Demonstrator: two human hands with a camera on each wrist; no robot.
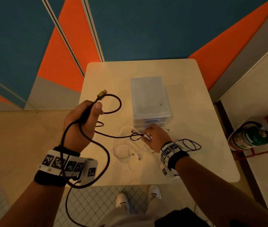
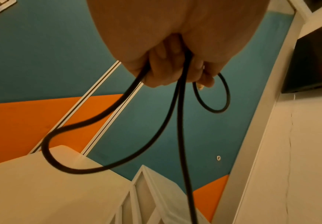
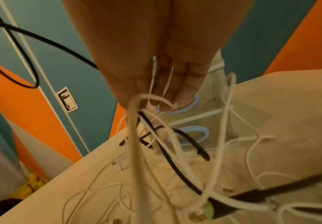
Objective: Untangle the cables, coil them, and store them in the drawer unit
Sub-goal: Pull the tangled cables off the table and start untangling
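Observation:
My left hand (image 1: pixel 87 115) is raised over the table's left edge and grips a black cable (image 1: pixel 86 114) just below its gold plug (image 1: pixel 102 93). In the left wrist view my fingers (image 2: pixel 171 66) curl round the black cable (image 2: pixel 179 136), which hangs in loops. One strand runs across to a tangle of white cables (image 1: pixel 123 149). My right hand (image 1: pixel 148 135) rests on that tangle in front of the translucent drawer unit (image 1: pixel 149 95) and pinches white strands. The right wrist view shows thin white cables (image 3: pixel 135 151) passing between my right hand's fingers (image 3: pixel 183 91).
The white table (image 1: pixel 195 112) stands against blue and orange wall panels. A second thin black cable (image 1: pixel 192 145) lies coiled right of my right wrist. The drawer unit's (image 3: pixel 212 121) blue-handled drawers look closed. A fire extinguisher (image 1: pixel 251 136) sits on the floor at right.

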